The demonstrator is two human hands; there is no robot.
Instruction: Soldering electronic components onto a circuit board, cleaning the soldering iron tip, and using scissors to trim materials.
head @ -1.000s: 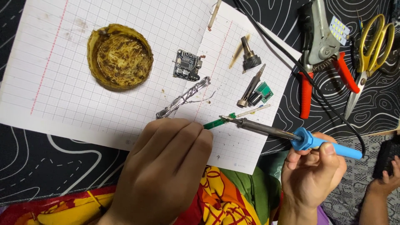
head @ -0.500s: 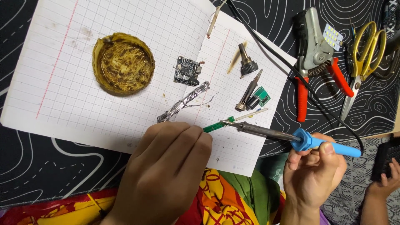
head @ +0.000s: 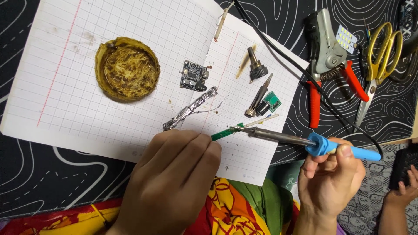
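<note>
Here, right hand [head: 331,174] gripping soldering iron [head: 305,141], left hand [head: 174,178] pinching green board [head: 224,133]

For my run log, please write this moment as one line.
left hand: holds green strip board | right hand: holds blue soldering iron, tip at board | surface: squared paper

No packages, labels, signs or screens.

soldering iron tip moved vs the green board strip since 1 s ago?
No. The soldering iron tip still sits at the end of the green board strip, just below the solder wire coil; the small shifts match camera motion.
</note>
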